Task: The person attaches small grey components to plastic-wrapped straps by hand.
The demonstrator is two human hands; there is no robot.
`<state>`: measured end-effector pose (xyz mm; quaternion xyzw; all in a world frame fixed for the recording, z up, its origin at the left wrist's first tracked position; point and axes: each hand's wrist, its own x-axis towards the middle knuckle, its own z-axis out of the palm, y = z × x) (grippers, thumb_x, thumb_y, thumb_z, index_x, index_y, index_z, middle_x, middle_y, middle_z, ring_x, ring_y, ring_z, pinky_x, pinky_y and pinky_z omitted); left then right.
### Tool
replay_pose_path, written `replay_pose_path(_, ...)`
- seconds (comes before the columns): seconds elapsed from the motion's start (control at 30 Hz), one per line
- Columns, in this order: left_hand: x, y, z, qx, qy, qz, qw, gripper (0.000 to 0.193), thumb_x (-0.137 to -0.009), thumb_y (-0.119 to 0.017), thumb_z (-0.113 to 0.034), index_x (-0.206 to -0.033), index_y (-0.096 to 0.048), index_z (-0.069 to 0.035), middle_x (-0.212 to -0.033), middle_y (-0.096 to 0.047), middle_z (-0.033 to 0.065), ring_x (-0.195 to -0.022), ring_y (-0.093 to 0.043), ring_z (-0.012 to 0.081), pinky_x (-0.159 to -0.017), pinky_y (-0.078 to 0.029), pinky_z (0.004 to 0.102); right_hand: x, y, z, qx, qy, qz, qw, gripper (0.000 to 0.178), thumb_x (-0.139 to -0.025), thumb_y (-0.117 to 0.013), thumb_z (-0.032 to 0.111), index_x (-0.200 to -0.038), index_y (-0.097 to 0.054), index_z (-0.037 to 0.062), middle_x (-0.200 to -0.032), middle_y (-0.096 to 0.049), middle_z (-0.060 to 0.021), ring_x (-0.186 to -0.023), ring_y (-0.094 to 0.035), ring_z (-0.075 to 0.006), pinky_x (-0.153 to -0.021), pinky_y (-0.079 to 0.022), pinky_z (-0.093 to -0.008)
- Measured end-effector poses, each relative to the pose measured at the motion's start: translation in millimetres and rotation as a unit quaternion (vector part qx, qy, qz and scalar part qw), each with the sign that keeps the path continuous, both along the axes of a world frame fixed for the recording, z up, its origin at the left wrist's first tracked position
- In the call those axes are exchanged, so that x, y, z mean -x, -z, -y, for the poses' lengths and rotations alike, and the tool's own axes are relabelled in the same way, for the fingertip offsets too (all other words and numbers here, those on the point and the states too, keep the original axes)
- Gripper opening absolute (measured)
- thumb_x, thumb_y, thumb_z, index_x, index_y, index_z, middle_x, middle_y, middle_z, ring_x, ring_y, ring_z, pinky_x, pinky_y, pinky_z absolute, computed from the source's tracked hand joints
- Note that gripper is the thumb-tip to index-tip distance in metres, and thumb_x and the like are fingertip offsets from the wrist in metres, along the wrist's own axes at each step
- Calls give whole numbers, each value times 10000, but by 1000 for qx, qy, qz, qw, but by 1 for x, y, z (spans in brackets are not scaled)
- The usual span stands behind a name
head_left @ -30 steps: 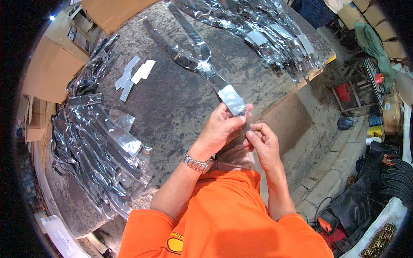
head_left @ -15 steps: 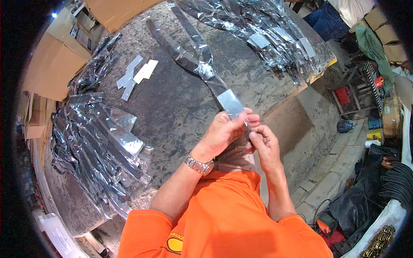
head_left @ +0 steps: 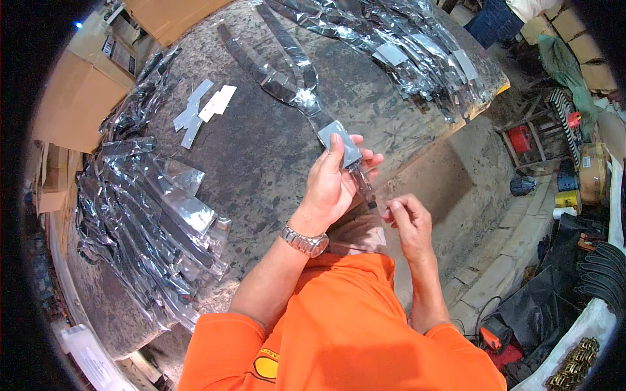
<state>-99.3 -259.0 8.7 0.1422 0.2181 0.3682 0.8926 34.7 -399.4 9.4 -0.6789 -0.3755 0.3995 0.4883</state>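
Note:
A dark strap point(head_left: 290, 49) in a clear plastic sleeve lies folded on the worktable, its near end raised off the surface. My left hand point(head_left: 326, 192) is closed around that end, thumb on a grey card point(head_left: 350, 148) that lies along the sleeve. Below this grip, the clear end of the sleeve hangs toward my right hand point(head_left: 412, 225). The right thumb and fingertips are pinched beside it; whether they hold a bit of the plastic is too small to tell. Several loose grey and white cards point(head_left: 217, 104) lie on the table to the left.
Sleeved dark straps pile up at the left point(head_left: 150, 221) and at the far right point(head_left: 417, 58) of the worktable point(head_left: 261, 150). Cardboard boxes point(head_left: 81, 98) stand at the far left. On the right, beyond the table edge, are a stool-like frame point(head_left: 531, 133) and a black bag point(head_left: 541, 293).
My left hand has shifted slightly up and left along the strap, its thumb now on the card. The right hand has drawn away, down and right, opening a gap between the hands.

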Motion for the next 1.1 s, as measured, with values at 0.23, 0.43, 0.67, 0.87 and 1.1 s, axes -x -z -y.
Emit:
replay_pose_path(0.23, -4, -7, 6, -5, 15, -22, 1000, 322, -1006, -542, -266, -1242, -512, -49, -1048, -660, 112, -1058, -643, 277, -889, -535, 416, 13, -8, -7, 15, -21, -153, 988, 158, -964, -616, 191, -997, -625, 37, -794, -662, -11, -708, -600, -75, -620, -471, -217)
replay_pose_path(0.43, -3, 2, 7, -15, 46, -5, 999, 345, -971, -595, -134, -1276, -476, -25, -1133, -644, 133, -1104, -628, 280, -941, -516, 412, 3, -4, -6, 1, -15, -212, 977, 255, -985, -576, 299, -1107, -572, 75, -833, -648, -23, -710, -615, -97, -588, -464, -217)
replay_pose_path(0.67, -11, -2, 18, -67, 67, -44, 995, 393, -985, -576, -174, -1321, -430, -31, -1293, -579, 162, -1220, -557, 290, -1005, -476, 431, 7, 2, -8, -6, -6, -212, 977, 438, -961, -623, 312, -1294, -484, 65, -893, -689, -55, -742, -655, -119, -615, -498, -230)
replay_pose_path(0.87, 3, -14, -22, -5, 16, 9, 1000, 628, -918, -657, -411, -1353, -407, -34, -1347, -527, 194, -1228, -543, 308, -1025, -463, 481, 7, -35, -3, -20, -16, -207, 978, 215, -968, -581, 92, -1169, -577, 15, -843, -688, -60, -735, -656, -119, -622, -497, -237)
replay_pose_path(1.1, 35, -61, -99, -13, -1, 183, 983, 672, -964, -544, -422, -1368, -391, 93, -1449, -421, 277, -1321, -473, 368, -1069, -403, 557, 0, -83, 32, -35, -43, -234, 971, 214, -947, -608, 48, -1156, -590, 4, -895, -693, -72, -774, -665, -127, -664, -521, -249)
